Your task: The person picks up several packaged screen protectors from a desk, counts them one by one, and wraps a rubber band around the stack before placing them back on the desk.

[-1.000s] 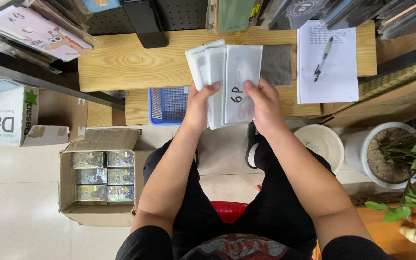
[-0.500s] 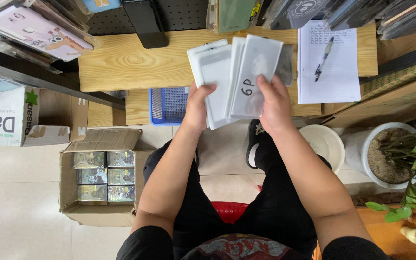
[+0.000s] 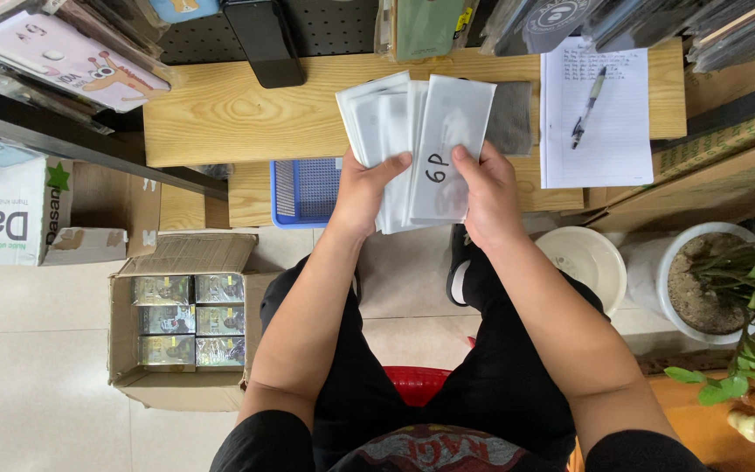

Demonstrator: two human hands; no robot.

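Observation:
I hold a fan of flat white packets point(image 3: 395, 131) above the front edge of a wooden bench point(image 3: 238, 114). My left hand point(image 3: 362, 194) grips the stack from below on its left side. My right hand point(image 3: 482, 192) holds the front packet point(image 3: 449, 144), which has a handwritten mark near its lower end, with the thumb pressed on its face. A dark grey packet point(image 3: 510, 118) shows behind the fan on the right.
A blue mesh basket point(image 3: 301, 188) sits on a lower shelf under the bench. A lined sheet with a pen point(image 3: 592, 109) lies at the bench's right. An open cardboard box of small packs point(image 3: 187, 319) stands on the floor left; a white bucket point(image 3: 589, 262) and potted plant point(image 3: 709, 280) right.
Both hands have lifted the packets farther over the bench and spread them wider; the front marked packet has slid to the right in my right hand.

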